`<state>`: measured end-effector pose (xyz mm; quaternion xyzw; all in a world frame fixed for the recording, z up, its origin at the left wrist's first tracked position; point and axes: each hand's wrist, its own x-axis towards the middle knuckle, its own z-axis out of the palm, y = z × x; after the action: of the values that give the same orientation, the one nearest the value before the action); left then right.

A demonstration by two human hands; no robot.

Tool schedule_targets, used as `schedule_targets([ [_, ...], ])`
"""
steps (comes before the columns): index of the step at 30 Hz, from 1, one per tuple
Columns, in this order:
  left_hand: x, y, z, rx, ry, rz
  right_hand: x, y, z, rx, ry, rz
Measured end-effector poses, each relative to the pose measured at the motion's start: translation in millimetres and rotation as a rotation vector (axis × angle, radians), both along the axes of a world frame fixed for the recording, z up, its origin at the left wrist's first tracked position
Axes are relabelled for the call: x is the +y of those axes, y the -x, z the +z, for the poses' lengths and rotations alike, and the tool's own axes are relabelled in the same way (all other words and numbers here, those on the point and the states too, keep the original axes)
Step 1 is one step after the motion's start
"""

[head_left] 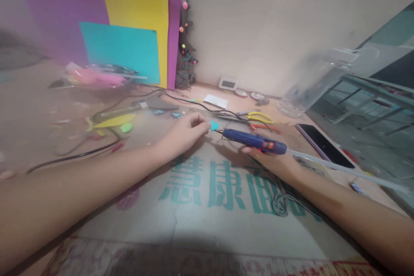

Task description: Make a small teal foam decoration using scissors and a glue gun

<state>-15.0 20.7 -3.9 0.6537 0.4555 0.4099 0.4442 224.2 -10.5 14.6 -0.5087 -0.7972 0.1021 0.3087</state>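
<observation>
Between its fingertips, my left hand point(190, 130) pinches a small turquoise piece point(214, 126) near the middle of the view. A blue glue gun point(252, 139) is gripped in my right hand point(270, 158), its metal tip pointing left at the turquoise piece, touching it or very close. A long clear glue stick point(339, 167) extends from the gun's rear toward the right. Most of my right hand's fingers are hidden beneath the gun. Both hands are above a printed sheet point(200, 224) with large green characters.
Yellow-handled pliers point(260, 117) and a red-handled tool point(265, 128) lie beyond the gun. A phone point(325, 145) and a clear plastic container point(307, 86) are at the right. Black cables point(181, 96) cross the table. Coloured sheets point(123, 51) lean against the wall.
</observation>
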Motion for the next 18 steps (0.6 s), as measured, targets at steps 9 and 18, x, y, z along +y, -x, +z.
schedule_targets([
  [9, -0.5, -0.7, 0.9, 0.003, 0.009, 0.014, 2.7, -2.6, -6.3, -0.004, -0.073, -0.006],
  [18, -1.5, -0.9, 1.4, -0.006, 0.027, 0.024, 1.8, -1.7, -7.3, -0.02, -0.097, -0.044],
])
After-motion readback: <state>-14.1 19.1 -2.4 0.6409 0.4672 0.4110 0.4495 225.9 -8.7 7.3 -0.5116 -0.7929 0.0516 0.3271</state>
